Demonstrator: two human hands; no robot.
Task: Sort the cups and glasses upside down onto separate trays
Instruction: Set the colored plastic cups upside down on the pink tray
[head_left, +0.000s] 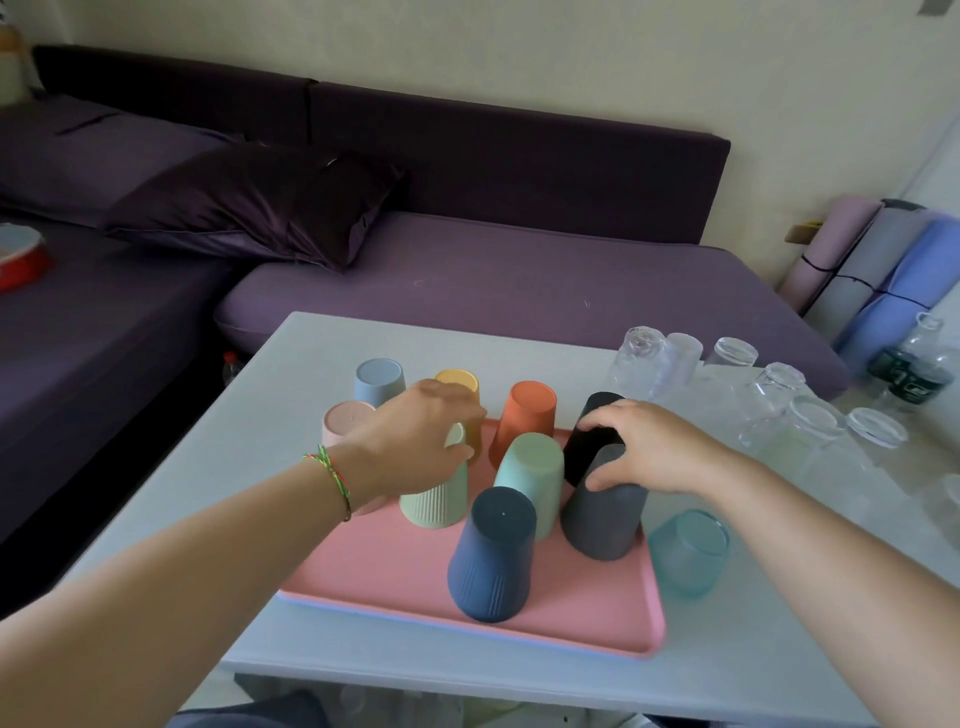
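Note:
A pink tray (395, 577) on the table holds several upside-down plastic cups: navy (493, 556), dark grey (605, 519), mint (535, 475), pale green ribbed (436, 501), orange (524, 415), black (587, 441), yellow (460, 384). A blue cup (379, 382) and a pink cup (345, 421) stand at the tray's far left. My left hand (421, 441) grips the top of the pale green cup. My right hand (654, 449) rests over the dark grey cup's base, thumb and fingers around it. Several clear glasses (810, 426) stand upside down at the right.
A frosted teal glass (688, 551) sits just right of the pink tray. A purple sofa (467, 270) with a dark pillow (260, 208) runs behind the table. Rolled mats (883, 270) and water bottles (914, 364) stand at the far right.

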